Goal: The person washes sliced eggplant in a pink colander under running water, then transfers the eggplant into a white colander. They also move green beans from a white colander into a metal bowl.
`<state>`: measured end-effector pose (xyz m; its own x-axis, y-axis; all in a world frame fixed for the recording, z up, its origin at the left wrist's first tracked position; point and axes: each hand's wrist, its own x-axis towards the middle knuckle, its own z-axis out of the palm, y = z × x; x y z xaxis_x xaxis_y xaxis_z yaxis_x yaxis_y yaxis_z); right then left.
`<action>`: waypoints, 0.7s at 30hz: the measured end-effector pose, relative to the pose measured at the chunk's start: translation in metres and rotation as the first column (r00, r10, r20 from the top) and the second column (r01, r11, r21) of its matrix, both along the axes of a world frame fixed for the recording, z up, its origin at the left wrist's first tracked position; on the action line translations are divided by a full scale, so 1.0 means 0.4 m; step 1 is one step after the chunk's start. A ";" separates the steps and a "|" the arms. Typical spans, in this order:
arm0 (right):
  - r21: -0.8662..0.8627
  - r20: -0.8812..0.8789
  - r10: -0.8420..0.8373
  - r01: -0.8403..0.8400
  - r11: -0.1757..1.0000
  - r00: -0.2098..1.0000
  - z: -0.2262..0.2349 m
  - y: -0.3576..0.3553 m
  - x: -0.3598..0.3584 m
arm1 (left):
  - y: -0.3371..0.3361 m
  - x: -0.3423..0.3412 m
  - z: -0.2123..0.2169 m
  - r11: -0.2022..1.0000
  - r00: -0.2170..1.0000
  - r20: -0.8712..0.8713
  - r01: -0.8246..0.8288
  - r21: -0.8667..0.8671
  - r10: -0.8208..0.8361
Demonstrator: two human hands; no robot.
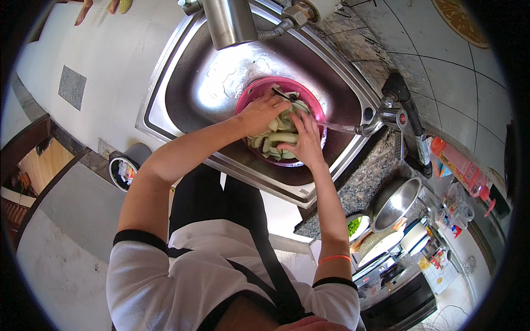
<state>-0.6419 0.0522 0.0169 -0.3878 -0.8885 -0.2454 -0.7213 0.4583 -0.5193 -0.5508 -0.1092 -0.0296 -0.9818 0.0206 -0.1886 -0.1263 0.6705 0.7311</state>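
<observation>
Both of my hands are inside a pink basin (pixel 312 99) that stands in a metal sink (pixel 190 83). Pale green vegetable slices (pixel 280 138), some with dark edges, fill the basin; their kind I cannot make out. My left hand (pixel 264 115) lies over the slices at the left and far side, fingers stretched out. On the right side my right hand (pixel 307 138) rests with fingers spread and fingertips among the slices. A stream of water runs from the tap (pixel 371 126) toward the basin, close by my right hand.
A metal cylinder (pixel 229 25) and a braided hose (pixel 276 28) hang over the sink's far edge. On the right counter are a steel bowl (pixel 396 204), a bowl of chopped greens (pixel 356 226) and a red-pink bottle (pixel 461 168). A small bin (pixel 122 172) stands on the left.
</observation>
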 end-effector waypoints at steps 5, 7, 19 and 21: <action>-0.020 -0.190 -0.030 0.027 0.999 0.981 -0.129 -0.033 -0.049 | 0.000 -0.037 -0.019 0.994 0.998 -0.041 0.041 -0.101 -0.045; 0.029 -0.162 -0.106 0.113 0.993 0.981 -0.165 -0.020 -0.033 | 0.010 -0.047 -0.041 0.996 0.999 -0.035 0.022 -0.089 -0.025; -0.328 0.487 -0.571 0.744 0.582 0.661 0.139 0.121 -0.055 | 0.020 0.016 -0.056 0.973 0.991 -0.068 0.098 -0.208 -0.114; -0.536 0.604 -0.487 0.774 0.338 0.631 0.211 0.110 -0.126 | 0.028 0.015 -0.051 0.971 0.988 -0.098 0.097 -0.220 -0.121</action>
